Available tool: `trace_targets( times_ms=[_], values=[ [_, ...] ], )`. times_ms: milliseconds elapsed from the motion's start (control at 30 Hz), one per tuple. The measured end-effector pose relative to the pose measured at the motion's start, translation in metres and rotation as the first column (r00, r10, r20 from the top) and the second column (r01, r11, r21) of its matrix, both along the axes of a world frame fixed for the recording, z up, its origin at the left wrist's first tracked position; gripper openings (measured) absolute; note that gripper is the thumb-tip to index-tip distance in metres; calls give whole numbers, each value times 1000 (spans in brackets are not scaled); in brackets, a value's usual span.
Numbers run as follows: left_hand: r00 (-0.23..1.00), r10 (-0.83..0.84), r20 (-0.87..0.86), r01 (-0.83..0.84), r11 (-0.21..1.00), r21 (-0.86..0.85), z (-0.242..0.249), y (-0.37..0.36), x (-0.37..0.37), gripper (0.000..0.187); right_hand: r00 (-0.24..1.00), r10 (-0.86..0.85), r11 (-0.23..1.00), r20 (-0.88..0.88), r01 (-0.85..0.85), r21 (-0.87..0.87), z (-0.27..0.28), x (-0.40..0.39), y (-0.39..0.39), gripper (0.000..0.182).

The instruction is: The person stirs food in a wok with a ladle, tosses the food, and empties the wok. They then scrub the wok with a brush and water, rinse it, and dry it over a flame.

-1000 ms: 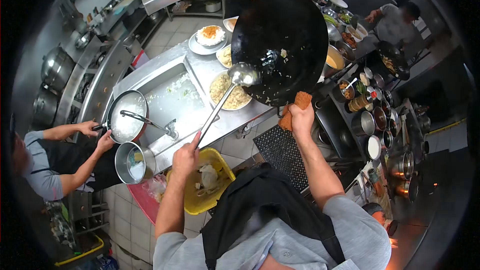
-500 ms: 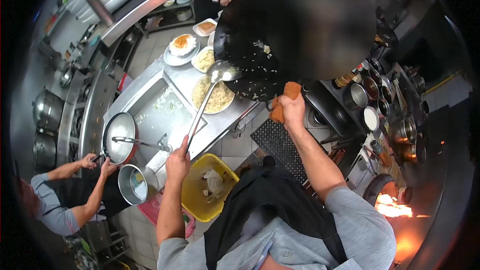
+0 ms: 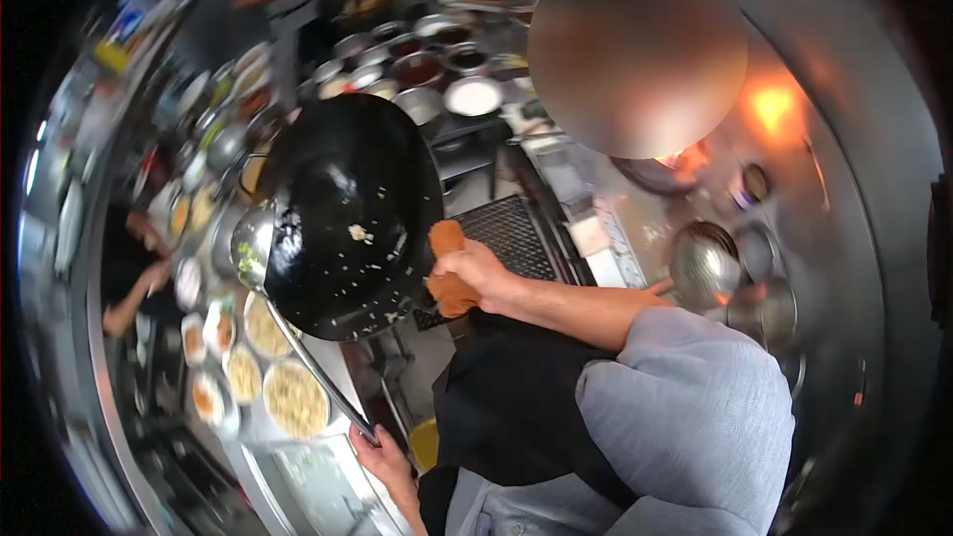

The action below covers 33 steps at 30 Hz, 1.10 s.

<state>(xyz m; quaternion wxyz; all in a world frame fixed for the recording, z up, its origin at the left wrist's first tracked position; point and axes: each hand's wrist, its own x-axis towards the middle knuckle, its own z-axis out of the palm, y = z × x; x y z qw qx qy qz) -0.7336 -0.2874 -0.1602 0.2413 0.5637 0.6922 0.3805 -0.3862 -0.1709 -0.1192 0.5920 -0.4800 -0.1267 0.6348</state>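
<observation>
My right hand (image 3: 476, 273) is closed round a folded orange cloth (image 3: 452, 288) at the near edge of a large black wok (image 3: 338, 208). The wok is tilted, showing its inside with scattered rice grains and a small pale clump. In my left hand (image 3: 385, 459) is the long handle of a metal ladle (image 3: 254, 246), whose bowl overlaps the wok's left rim and carries some greenish food bits. Below the wok stand a large bowl of fried rice (image 3: 296, 399) and a smaller rice plate (image 3: 243, 375).
A metal sink (image 3: 263, 467) adjoins the counter at lower left. Pots of ingredients crowd a stand at the back, among them a white-filled pot (image 3: 474, 96). Flames (image 3: 685, 159) burn at the stove on the right, near a metal strainer (image 3: 705, 263). Another person (image 3: 139, 278) works at left.
My view has swung right towards the stove, and the wok now appears lower and further left. Both hands keep their holds. The ladle's bowl stays by the wok's left rim.
</observation>
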Motion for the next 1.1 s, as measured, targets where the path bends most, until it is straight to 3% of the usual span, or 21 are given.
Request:
trace_targets(
  times_ms=[33, 100, 167, 233, 267, 433, 467, 500, 567, 667, 700, 767, 833, 900, 967, 1033, 1067, 1100],
  values=[
    [994, -37, 106, 43, 998, -55, -2, 23, -3, 42, 996, -60, 998, -60, 58, -26, 6, 2, -14, 25],
    [962, -233, 143, 242, 969, -43, 0, 73, -4, 38, 968, -235, 965, -84, 223, -136, 4, 4, -38, 22],
    [898, -432, 89, 439, 892, -110, -17, 110, -17, 36, 928, -372, 912, -36, 358, -201, -1, 5, -69, 23],
    [820, -572, 3, 571, 819, -52, -32, 144, 5, 34, 820, -572, 800, 19, 562, -208, -24, 30, -87, 23],
    [781, -624, -12, 622, 780, -75, -26, 156, 25, 33, 794, -607, 779, 11, 598, -187, -33, 47, -95, 36],
    [585, -808, 76, 807, 569, -158, -8, 210, 139, 30, 549, -826, 563, -126, 814, -145, -82, 128, -94, 33],
    [522, -853, 21, 844, 513, -159, -8, 220, 160, 29, 497, -856, 514, -146, 848, -131, -89, 143, -93, 33],
    [474, -872, 119, 880, 468, -79, -16, 230, 182, 29, 477, -866, 496, -151, 858, -133, -96, 156, -90, 33],
    [410, -900, 150, 912, 402, -80, -14, 243, 227, 29, 325, -914, 369, -242, 915, -165, -110, 186, -82, 27],
    [238, -950, 201, 971, 238, -29, -28, 268, 285, 28, 287, -902, 342, -322, 931, -127, -141, 230, -70, 24],
    [216, -957, 196, 976, 212, -42, -16, 270, 303, 28, 281, -882, 345, -378, 932, -111, -147, 242, -64, 23],
    [231, -890, 392, 964, 154, -218, 8, 275, 342, 27, 193, -885, 265, -424, 957, -117, -157, 269, -47, 22],
    [159, -896, 414, 970, 64, -234, 8, 290, 373, 27, 93, -877, 178, -471, 974, -138, -177, 281, -33, 22],
    [48, -919, 392, 970, -51, -238, 0, 310, 399, 24, 174, -912, 232, -371, 966, -116, -200, 288, -21, 21],
    [33, -891, 453, 938, -128, -321, 5, 324, 427, 23, 176, -934, 234, -310, 959, -161, -168, 278, -23, 26],
    [-38, -855, 517, 913, -240, -331, -1, 344, 450, 23, 177, -958, 218, -225, 960, -175, -157, 265, -23, 47],
    [-37, -830, 556, 892, -279, -356, -5, 355, 462, 23, 249, -943, 252, -221, 968, 13, -182, 258, -30, 57],
    [-76, -805, 588, 875, -336, -347, -9, 367, 475, 24, 261, -965, 260, 34, 965, -19, -184, 244, -36, 57]
  ],
)
